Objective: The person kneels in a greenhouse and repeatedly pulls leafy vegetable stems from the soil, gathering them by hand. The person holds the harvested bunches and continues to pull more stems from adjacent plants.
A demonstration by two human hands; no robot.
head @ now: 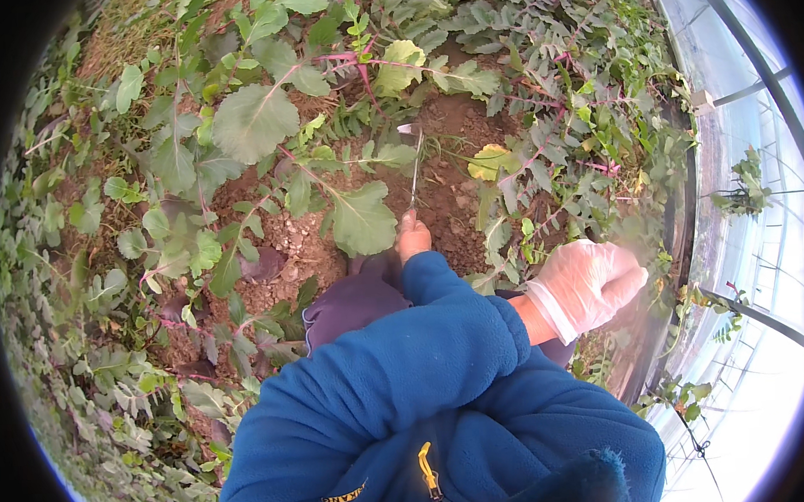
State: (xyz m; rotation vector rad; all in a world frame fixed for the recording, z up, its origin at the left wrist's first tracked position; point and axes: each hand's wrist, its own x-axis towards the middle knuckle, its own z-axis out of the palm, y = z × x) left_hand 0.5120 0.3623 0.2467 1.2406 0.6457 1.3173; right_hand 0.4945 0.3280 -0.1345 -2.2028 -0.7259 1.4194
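Observation:
My left arm crosses over my right one. My left hand [586, 288], in a thin translucent disposable glove, is held as a fist at the right. Its palm is hidden and nothing shows between the fingers. Ahead of my knees, my right hand [413, 236] grips the handle of a small hand hoe [417, 171]. The hoe's thin metal shaft points away from me, and its small pale blade [408, 128] is at the brown soil [460, 123]. A broad green leaf [364, 219] hangs just left of my right hand.
Purple-stemmed leafy plants, apparently radishes, surround me, with a yellowed leaf [492, 161] to the right of the hoe. A purple root [263, 262] shows in the soil at left. Along the right stands a plastic-film greenhouse wall [727, 239] with metal tubes [754, 59].

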